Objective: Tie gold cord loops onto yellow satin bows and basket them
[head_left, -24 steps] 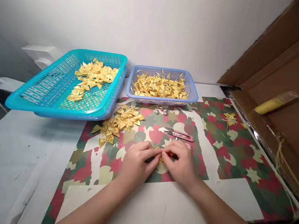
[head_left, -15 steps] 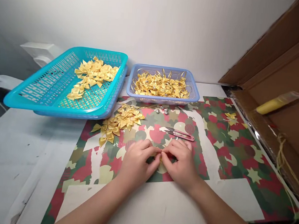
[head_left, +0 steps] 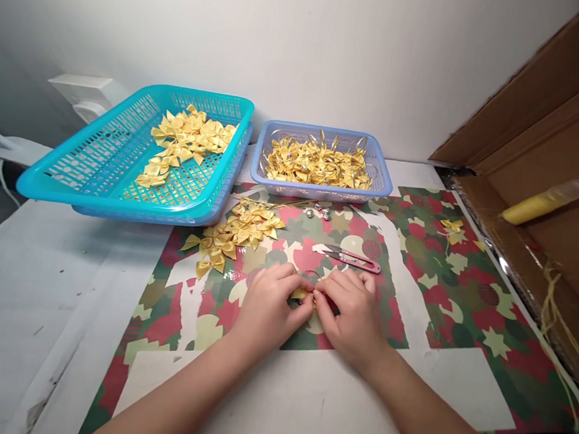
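Note:
My left hand (head_left: 273, 304) and my right hand (head_left: 351, 310) meet fingertip to fingertip low over the patterned sheet. Between the left thumb and forefinger shows part of a yellow ribbon bow (head_left: 299, 294); the fingers cover the rest. A thin loop of cord (head_left: 311, 273) arches just beyond the fingertips. The right thumb and forefinger pinch at the bow's edge, on a part too small to make out. Pink-handled thread snips (head_left: 354, 259) lie beyond the right hand. A loose pile of yellow bows (head_left: 238, 233) lies beyond the left hand.
Back left, a turquoise basket (head_left: 95, 200) holding bows is stacked on a blue one. A lavender basket (head_left: 321, 194) holds bows with gold cords. Several silver bells (head_left: 326, 214) and gold cords (head_left: 285, 204) lie before it. A cardboard wall (head_left: 540, 143) stands at the right.
The bow's yellow ribbon and the cord loop now show more clearly between and beyond my fingers. My hands stay together in nearly the same place; the whole view has shifted slightly.

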`<state>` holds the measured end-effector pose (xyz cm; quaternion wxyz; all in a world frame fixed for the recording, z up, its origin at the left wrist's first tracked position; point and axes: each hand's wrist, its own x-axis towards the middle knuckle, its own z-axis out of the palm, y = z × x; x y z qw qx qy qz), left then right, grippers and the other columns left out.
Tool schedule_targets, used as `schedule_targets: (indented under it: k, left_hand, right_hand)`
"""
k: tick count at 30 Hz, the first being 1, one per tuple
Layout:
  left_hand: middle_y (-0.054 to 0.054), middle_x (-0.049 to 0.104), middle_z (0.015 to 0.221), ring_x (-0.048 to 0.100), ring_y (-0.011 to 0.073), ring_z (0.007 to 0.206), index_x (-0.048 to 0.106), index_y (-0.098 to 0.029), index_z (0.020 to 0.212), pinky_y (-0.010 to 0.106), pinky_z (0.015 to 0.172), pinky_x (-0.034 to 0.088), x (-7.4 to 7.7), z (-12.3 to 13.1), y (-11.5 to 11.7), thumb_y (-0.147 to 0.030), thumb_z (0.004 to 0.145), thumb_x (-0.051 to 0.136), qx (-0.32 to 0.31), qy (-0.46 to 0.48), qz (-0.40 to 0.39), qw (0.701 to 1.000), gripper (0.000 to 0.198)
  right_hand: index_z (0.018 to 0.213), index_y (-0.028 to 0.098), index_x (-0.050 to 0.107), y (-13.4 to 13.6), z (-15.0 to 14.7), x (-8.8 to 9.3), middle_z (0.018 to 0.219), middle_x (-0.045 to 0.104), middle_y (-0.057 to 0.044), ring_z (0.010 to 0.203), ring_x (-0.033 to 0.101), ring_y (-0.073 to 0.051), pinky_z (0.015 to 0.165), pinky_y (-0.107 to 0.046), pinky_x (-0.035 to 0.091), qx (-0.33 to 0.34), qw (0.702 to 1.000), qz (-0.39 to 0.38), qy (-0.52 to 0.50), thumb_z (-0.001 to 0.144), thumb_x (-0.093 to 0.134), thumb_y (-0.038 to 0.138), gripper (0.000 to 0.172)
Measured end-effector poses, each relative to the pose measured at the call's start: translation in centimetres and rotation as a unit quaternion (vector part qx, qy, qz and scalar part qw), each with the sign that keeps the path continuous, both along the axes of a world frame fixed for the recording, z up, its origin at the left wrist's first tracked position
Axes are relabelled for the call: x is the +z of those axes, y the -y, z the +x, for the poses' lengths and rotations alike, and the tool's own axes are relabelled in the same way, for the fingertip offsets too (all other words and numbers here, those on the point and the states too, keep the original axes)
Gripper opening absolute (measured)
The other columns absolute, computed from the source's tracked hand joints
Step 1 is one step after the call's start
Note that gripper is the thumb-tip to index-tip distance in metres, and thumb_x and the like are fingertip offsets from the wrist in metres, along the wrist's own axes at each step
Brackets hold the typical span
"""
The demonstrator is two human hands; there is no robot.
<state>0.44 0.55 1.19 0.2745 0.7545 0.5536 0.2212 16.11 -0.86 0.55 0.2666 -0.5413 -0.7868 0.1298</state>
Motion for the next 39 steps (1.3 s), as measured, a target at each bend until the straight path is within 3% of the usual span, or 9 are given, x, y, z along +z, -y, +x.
schedule_targets:
  k: [8, 23, 30, 39]
  left_hand:
    - [0.001, 0.065, 0.075, 0.058, 0.0182, 0.075, 0.071, -0.022, 0.076, 0.032, 0.069, 0.037, 0.6, 0.2, -0.2, -0.021, 0.079, 0.060, 0.026, 0.024, -0.045, 0.998, 0.012]
    - [-0.001, 0.062, 0.073, 0.055, 0.0175, 0.075, 0.062, -0.020, 0.067, 0.033, 0.071, 0.031, 0.9, 0.3, 0.0, -0.024, 0.079, 0.057, 0.021, 0.030, -0.063, 0.997, 0.013]
    - [-0.001, 0.060, 0.069, 0.054, 0.0165, 0.071, 0.063, -0.021, 0.067, 0.033, 0.074, 0.033, 1.3, 0.0, 0.1, -0.026, 0.081, 0.057, 0.021, 0.071, -0.075, 0.994, 0.016]
    - [0.000, 0.054, 0.070, 0.049, 0.0160, 0.070, 0.064, -0.020, 0.071, 0.030, 0.067, 0.035, 1.0, -0.4, 0.0, -0.029, 0.085, 0.056, 0.016, 0.139, -0.097, 0.985, 0.017]
  right_hand:
    - [0.072, 0.018, 0.057, -0.3, -0.2, 0.2, 0.068, 0.056, 0.002, 0.068, 0.046, -0.014, 0.071, -0.033, 0.023, -0.007, 1.000, -0.021, -0.003, 0.089, 0.046, 0.014, 0.020]
    - [0.072, 0.018, 0.051, -0.9, 0.5, 1.3, 0.070, 0.053, 0.002, 0.071, 0.042, -0.015, 0.078, -0.036, 0.025, 0.077, 0.995, -0.018, 0.058, 0.089, 0.042, 0.012, 0.021]
    - [0.075, 0.021, 0.052, -1.3, 1.3, 2.0, 0.071, 0.058, 0.003, 0.073, 0.051, -0.015, 0.084, -0.037, 0.033, 0.066, 0.986, -0.130, -0.085, 0.092, 0.045, 0.016, 0.019]
    - [0.080, 0.023, 0.061, -1.1, 1.5, 2.0, 0.073, 0.061, 0.002, 0.074, 0.055, -0.016, 0.082, -0.037, 0.037, 0.051, 0.972, -0.168, -0.154, 0.086, 0.056, 0.016, 0.010]
